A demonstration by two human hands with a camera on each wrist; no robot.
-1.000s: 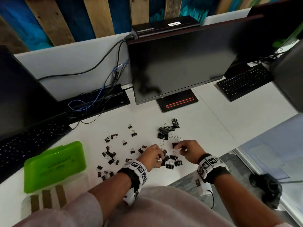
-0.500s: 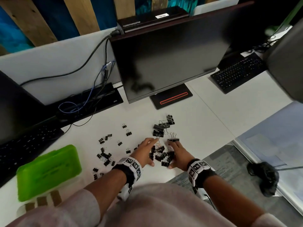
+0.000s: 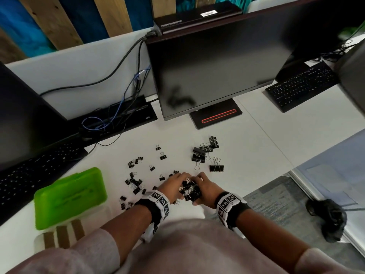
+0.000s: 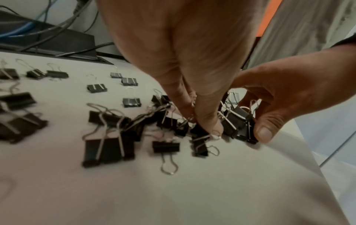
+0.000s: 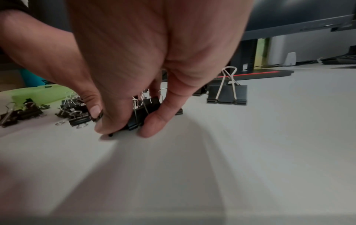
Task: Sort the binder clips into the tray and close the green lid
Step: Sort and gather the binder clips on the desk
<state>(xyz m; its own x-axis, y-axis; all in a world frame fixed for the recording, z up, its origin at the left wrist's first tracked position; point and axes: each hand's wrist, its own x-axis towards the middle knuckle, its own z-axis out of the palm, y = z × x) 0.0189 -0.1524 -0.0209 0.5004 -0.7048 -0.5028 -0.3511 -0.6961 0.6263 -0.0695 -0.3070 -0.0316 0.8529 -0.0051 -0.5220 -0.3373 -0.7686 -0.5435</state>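
Many black binder clips (image 3: 135, 182) lie scattered on the white desk (image 3: 256, 147). My left hand (image 3: 176, 181) and right hand (image 3: 204, 184) meet near the front edge, cupped round a bunch of mid-size clips (image 3: 189, 191). In the left wrist view my left fingers (image 4: 202, 120) dig down into that bunch, and the right thumb (image 4: 263, 132) clamps clips (image 4: 238, 124) from the other side. The right wrist view has my right hand (image 5: 127, 126) pinching black clips (image 5: 141, 115). The green lid (image 3: 69, 196) lies at the left, over a clear tray (image 3: 39, 240).
Several large clips (image 3: 204, 152) sit behind the hands, one standing alone (image 3: 216, 168). A monitor (image 3: 217, 72) on its base (image 3: 217, 116) stands behind them. Keyboards lie at the left (image 3: 35, 171) and far right (image 3: 300, 86). The desk's front edge is just beneath my hands.
Both hands drew together from either side of the mid-size clips and now close round them as one bunch, slightly nearer the desk's front edge.
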